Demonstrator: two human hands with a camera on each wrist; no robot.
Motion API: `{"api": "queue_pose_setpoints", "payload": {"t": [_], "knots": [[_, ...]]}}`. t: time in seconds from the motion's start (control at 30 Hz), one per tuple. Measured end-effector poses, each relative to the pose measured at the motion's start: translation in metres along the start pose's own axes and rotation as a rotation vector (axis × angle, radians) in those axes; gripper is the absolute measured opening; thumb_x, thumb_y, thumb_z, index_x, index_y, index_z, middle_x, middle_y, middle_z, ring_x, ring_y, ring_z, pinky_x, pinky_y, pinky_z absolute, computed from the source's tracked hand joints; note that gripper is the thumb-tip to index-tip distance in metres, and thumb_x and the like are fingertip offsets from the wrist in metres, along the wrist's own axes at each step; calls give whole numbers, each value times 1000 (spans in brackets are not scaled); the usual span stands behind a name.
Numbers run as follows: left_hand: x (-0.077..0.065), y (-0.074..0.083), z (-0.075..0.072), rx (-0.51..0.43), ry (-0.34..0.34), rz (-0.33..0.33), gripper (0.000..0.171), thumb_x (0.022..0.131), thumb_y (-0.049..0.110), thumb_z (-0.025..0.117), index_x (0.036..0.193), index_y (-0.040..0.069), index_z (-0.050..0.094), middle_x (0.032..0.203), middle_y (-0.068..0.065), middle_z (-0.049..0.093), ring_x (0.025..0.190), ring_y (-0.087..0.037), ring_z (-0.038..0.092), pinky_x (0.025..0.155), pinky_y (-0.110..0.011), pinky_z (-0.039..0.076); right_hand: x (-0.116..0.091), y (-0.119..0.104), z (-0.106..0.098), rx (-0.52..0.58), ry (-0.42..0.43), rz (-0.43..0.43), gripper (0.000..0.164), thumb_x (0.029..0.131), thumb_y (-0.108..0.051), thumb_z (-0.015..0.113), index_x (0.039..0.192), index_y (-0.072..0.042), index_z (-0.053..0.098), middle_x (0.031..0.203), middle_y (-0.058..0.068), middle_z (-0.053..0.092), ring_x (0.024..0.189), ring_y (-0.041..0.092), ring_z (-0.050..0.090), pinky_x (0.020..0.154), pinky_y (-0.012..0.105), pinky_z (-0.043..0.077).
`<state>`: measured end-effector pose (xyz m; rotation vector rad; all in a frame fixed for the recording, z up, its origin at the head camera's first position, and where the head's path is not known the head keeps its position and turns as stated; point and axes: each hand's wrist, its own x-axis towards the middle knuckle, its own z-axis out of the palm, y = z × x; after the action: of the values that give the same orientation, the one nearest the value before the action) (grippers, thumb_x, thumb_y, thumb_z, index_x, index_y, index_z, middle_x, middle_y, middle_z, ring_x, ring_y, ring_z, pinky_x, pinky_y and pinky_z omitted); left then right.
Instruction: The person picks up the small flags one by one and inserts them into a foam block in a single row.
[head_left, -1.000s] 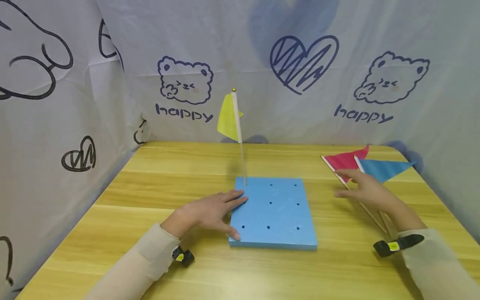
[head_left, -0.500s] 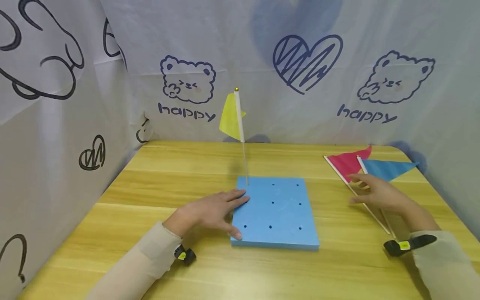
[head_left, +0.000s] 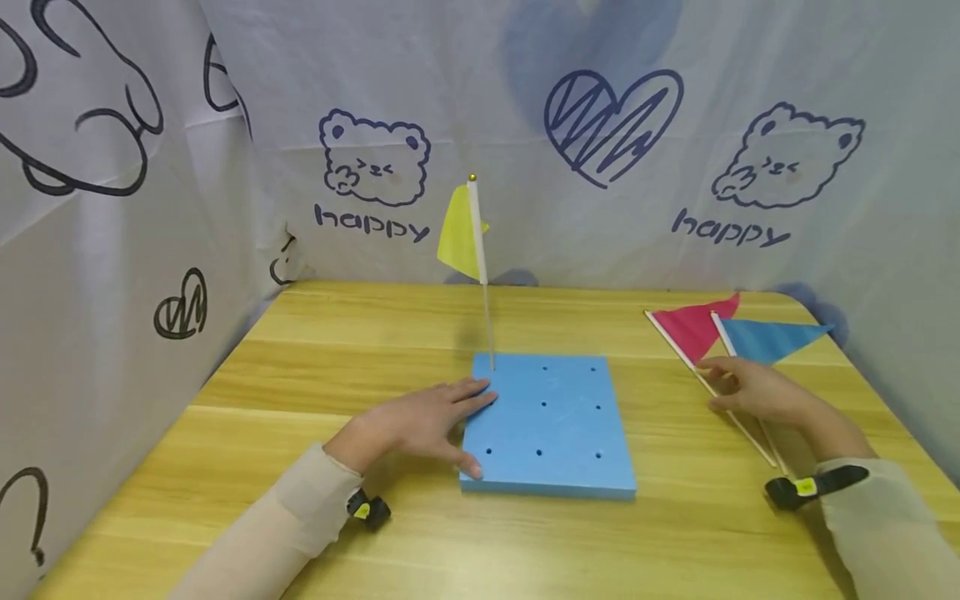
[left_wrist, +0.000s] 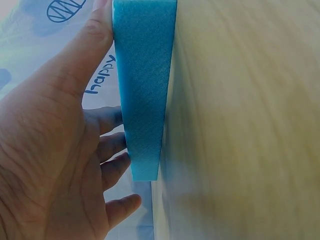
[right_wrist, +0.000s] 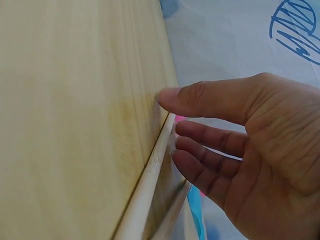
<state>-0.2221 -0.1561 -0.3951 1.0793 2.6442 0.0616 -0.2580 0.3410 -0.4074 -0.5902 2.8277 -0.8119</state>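
A blue foam board [head_left: 570, 429] with rows of small holes lies on the table. My left hand [head_left: 420, 423] rests on its left edge, fingers spread over the top and the thumb near the front corner. A yellow flag [head_left: 459, 237] stands upright in the board's far left hole. At the right, a pink flag [head_left: 690, 327] and a blue flag [head_left: 772, 340] lie with their sticks nearly side by side. My right hand [head_left: 765, 396] is over these sticks, index finger and thumb bent with a gap between them. In the right wrist view the thumb tip is close by the pink flag's stick [right_wrist: 150, 185].
The wooden table [head_left: 337, 333] reaches back to a white curtain [head_left: 480, 100] with line-drawn bears and hearts. Another curtain side hangs at the left. Each wrist wears a small black camera on a strap.
My right hand has moved slightly right and down along the sticks, and its fingers have drawn closer together. My left hand stays on the board. The flags have not moved; the head view shifted a little.
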Motion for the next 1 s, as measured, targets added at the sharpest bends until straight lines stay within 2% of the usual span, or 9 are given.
{"api": "queue_pose_setpoints", "payload": {"t": [0.2, 0.43, 0.6, 0.83, 1.0], "knots": [[0, 1, -3, -5, -5, 0, 114, 71, 89, 44, 159, 27, 7, 164, 0, 0, 148, -25, 10, 116, -47, 21, -1, 1, -2, -28, -19, -6, 53, 84, -5, 72, 130, 10, 52, 106, 18, 61, 94, 33, 60, 83, 49, 52], [0, 1, -4, 2, -1, -3, 114, 71, 89, 44, 159, 26, 7, 164, 0, 1, 148, -25, 9, 117, -47, 20, 2, -4, -2, -78, -10, 55, 50, 80, 1, 64, 127, 13, 53, 100, 16, 62, 91, 32, 58, 82, 50, 51], [0, 1, -4, -3, -5, -3, 114, 72, 89, 45, 159, 26, 7, 164, 0, 1, 148, -25, 9, 117, -48, 21, 5, -9, 0, -138, 30, 120, 47, 74, -2, 65, 118, 12, 58, 93, 17, 61, 83, 32, 56, 76, 49, 49], [-1, 2, -4, -1, -14, -3, 113, 72, 88, 45, 159, 26, 6, 164, 0, 0, 149, -23, 8, 117, -46, 20, 5, -9, 1, -196, 25, 187, 42, 75, -10, 68, 110, 9, 57, 95, 21, 62, 85, 34, 58, 74, 51, 49], [-2, 2, -4, -7, -15, 1, 113, 73, 88, 45, 159, 26, 7, 164, 0, 0, 149, -24, 8, 117, -46, 20, 3, -8, 0, -195, 19, 229, 36, 75, -14, 68, 103, 5, 56, 91, 17, 60, 79, 30, 56, 68, 44, 47]]}}
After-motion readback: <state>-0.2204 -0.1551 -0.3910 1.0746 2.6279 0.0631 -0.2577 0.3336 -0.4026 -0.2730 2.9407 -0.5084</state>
